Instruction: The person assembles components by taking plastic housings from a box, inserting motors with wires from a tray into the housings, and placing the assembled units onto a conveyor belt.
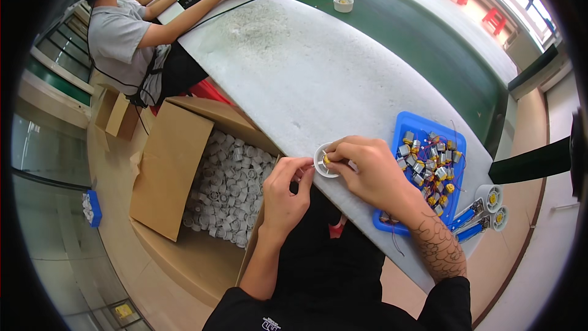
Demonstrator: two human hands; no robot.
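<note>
Holding a round white plastic ring with thin bars inside (320, 154) in the right grip (375, 170), closed on the ring, just by the near edge of the long pale surface (306, 79). Touching the ring at nine o'clock with the left grip (288, 195), held narrow; cannot tell about anything pinched there. At three o'clock from the ring, on the surface, a blue plastic tray (399, 130), full of small silver metal motors with yellow ends (419, 179) and thin red wires, all in a jumble. Between three and four o'clock, past the tray, two round white plastic fan heads with yellow middles (490, 198). Between eight and nine o'clock, below the surface, a big brown cardboard box (170, 175), open, with lots of small white plastic parts (228, 189) in a heap. Far off near nine o'clock, on the floor, a small blue plastic bin (94, 209) with white bits inside.
</note>
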